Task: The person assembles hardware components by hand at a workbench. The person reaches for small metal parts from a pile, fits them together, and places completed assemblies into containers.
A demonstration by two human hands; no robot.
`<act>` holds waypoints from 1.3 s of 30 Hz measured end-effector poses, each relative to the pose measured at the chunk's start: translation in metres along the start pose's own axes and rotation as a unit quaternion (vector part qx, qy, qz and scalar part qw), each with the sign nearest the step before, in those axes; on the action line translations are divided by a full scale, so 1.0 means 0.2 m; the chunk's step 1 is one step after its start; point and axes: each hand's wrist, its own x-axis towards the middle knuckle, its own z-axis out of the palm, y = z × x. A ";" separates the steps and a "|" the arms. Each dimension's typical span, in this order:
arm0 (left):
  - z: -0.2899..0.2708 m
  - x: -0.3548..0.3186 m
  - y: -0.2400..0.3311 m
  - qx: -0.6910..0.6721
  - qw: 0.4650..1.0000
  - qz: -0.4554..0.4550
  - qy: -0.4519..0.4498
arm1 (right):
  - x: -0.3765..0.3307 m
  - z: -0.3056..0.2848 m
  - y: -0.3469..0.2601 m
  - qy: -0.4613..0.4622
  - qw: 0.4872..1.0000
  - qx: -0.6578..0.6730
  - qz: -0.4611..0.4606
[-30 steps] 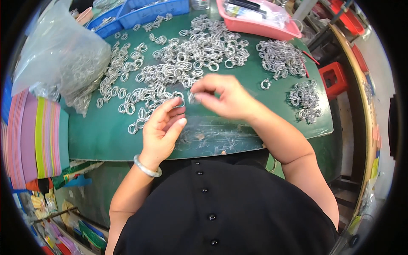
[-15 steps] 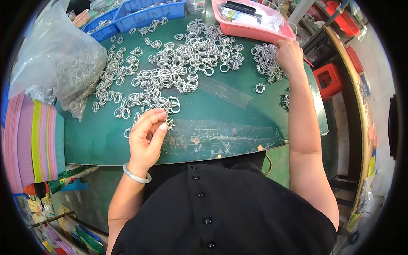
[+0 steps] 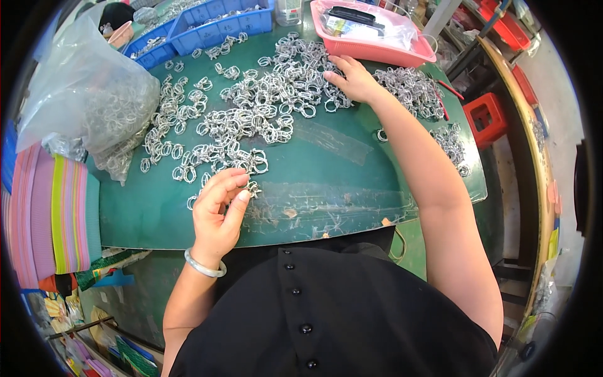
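A large pile of silvery wire rings that look like hose clamps spreads over the green table. At the pile's right edge, my right hand reaches in with fingers stretched and thumb apart, and nothing shows in its grasp. My left hand, with a bangle on its wrist, hovers near the front edge, fingers loosely bent and thumb apart. A single clamp lies beside its thumb tip. Right of my right hand is a smaller heap of clamps, and another small heap lies beyond my forearm.
A pink basket and blue bins line the far side. A clear plastic bag of clamps stands at left, by striped fabric-like stacks. A red-handled tool lies at right, near a red stool.
My right hand has moved left from the smaller right heap to the large pile, and its fingers have spread. My left hand stays almost in place. The red-handled tool is more visible.
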 end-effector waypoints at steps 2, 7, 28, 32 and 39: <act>0.00 0.00 0.01 0.008 1.000 0.005 -0.001 | 0.01 0.01 0.01 -0.010 0.999 0.039 0.009; 0.00 0.00 0.01 0.001 1.000 -0.004 0.006 | -0.07 -0.03 -0.21 -0.042 0.993 0.098 0.041; 0.01 0.01 -0.01 0.019 1.000 -0.001 0.010 | -0.08 -0.15 -0.50 -0.008 0.994 0.048 -0.099; 0.00 0.02 0.01 0.050 0.998 0.029 -0.003 | 0.36 0.08 -0.34 -0.003 0.992 -0.046 -0.121; -0.04 0.00 0.05 0.075 0.997 0.031 -0.015 | 0.71 0.19 -0.28 -0.103 0.989 -0.105 0.016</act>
